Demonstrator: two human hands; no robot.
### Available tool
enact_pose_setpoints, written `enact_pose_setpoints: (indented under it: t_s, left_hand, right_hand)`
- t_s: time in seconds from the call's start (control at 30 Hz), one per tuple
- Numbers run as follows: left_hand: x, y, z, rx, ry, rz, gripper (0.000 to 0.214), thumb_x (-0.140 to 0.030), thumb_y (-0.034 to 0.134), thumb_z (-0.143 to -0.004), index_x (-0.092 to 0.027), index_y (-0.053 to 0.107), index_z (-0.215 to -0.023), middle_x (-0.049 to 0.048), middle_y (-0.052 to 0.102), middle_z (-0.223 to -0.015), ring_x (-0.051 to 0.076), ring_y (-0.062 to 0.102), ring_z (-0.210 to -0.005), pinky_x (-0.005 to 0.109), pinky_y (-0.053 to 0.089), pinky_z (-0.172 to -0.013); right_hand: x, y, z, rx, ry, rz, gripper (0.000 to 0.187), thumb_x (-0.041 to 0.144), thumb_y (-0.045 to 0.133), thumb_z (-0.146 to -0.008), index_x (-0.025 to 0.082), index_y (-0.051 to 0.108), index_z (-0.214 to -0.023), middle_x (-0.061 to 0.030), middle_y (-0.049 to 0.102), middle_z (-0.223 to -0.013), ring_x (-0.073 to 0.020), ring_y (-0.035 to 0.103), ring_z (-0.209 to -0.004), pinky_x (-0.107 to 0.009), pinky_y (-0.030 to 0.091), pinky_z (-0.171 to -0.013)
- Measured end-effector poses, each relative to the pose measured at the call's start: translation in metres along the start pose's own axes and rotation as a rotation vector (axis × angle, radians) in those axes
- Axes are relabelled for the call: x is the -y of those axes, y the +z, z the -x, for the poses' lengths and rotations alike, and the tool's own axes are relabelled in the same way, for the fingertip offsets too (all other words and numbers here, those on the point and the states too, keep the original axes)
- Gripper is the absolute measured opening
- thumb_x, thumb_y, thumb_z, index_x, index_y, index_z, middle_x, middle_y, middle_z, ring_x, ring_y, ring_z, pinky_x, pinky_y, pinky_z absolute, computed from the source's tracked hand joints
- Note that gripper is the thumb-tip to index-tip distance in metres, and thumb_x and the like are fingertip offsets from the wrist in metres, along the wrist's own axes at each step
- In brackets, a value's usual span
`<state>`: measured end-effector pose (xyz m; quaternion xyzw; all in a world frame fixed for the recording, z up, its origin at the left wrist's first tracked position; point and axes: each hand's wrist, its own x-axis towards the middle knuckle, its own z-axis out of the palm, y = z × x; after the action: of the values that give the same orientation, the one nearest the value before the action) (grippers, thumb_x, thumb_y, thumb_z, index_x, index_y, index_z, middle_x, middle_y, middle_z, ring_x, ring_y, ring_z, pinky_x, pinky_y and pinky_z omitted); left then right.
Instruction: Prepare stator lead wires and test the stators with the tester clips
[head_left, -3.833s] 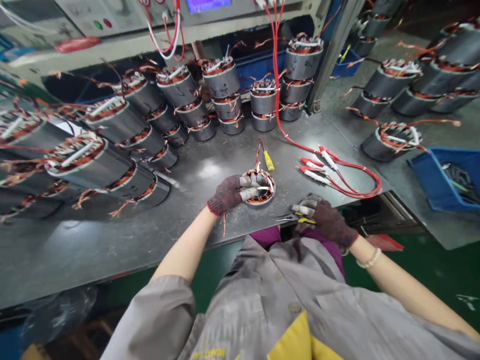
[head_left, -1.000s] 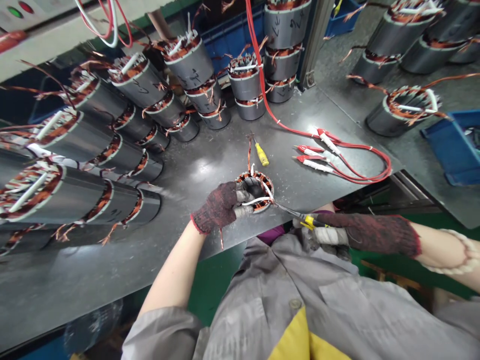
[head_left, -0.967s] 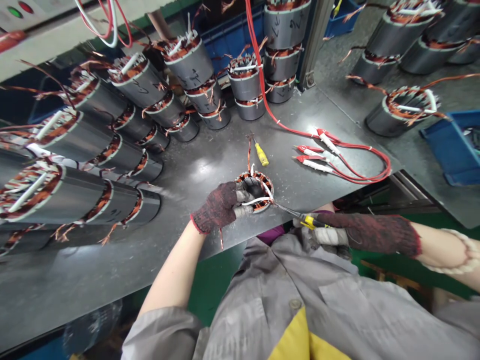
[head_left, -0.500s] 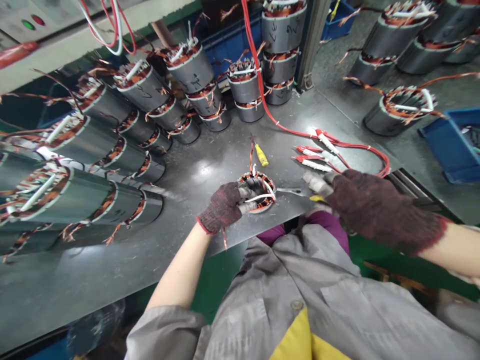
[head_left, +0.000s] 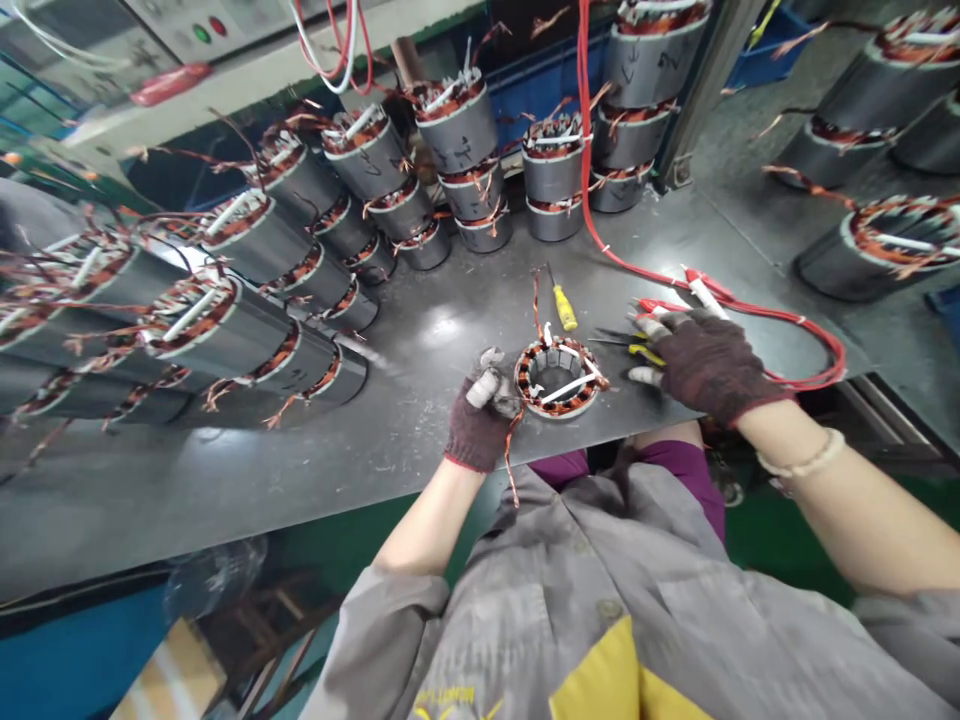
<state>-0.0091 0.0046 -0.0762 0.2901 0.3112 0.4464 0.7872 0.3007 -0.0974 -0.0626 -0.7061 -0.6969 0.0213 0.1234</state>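
A small stator [head_left: 559, 378] with copper windings and white sleeved leads stands on the grey metal table [head_left: 337, 440] near its front edge. My gloved left hand [head_left: 480, 420] is curled against the stator's left side, and a copper strand hangs from it. My gloved right hand [head_left: 701, 360] is just right of the stator. Its fingers lie loosely around the yellow handle of thin-nosed pliers [head_left: 630, 345]. The pliers lie flat on the table with their tips pointing left.
A yellow screwdriver [head_left: 564, 308] lies behind the stator. Red test clips [head_left: 705, 292] and their looped cable [head_left: 821, 350] sit by my right hand. Stacks of wound stators [head_left: 247, 330] crowd the left and back. A tester panel [head_left: 202, 30] stands above.
My right hand drew the pliers away from the stator's white lead, swung right and lowered them to the table. My left hand slid from the stator's top to its left side.
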Motion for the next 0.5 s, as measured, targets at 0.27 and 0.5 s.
enact_pose_setpoints:
  t_s: [0.27, 0.5]
  left_hand:
    - [0.005, -0.005, 0.009, 0.05, 0.078, 0.112, 0.029, -0.044, 0.091, -0.081, -0.026, 0.073, -0.094, -0.0117, 0.02, -0.051, 0.007, 0.027, -0.042, 0.019, 0.031, -0.044]
    - [0.002, 0.001, 0.044, 0.19, 0.144, -0.362, 0.025, -0.041, 0.093, -0.079, -0.027, 0.083, -0.096, 0.0024, 0.08, -0.095, 0.019, 0.074, -0.088, 0.032, 0.061, -0.083]
  right_hand:
    - [0.133, 0.011, 0.037, -0.178, -0.28, -0.262, 0.062, 0.025, 0.053, -0.108, 0.03, 0.036, -0.168, -0.0099, 0.057, -0.16, -0.0299, 0.058, -0.144, -0.046, 0.06, -0.111]
    - [0.097, 0.027, -0.007, -0.103, -0.376, -0.238, 0.051, 0.017, 0.044, -0.11, 0.022, 0.049, -0.16, -0.008, 0.057, -0.16, -0.0262, 0.042, -0.157, -0.051, 0.042, -0.129]
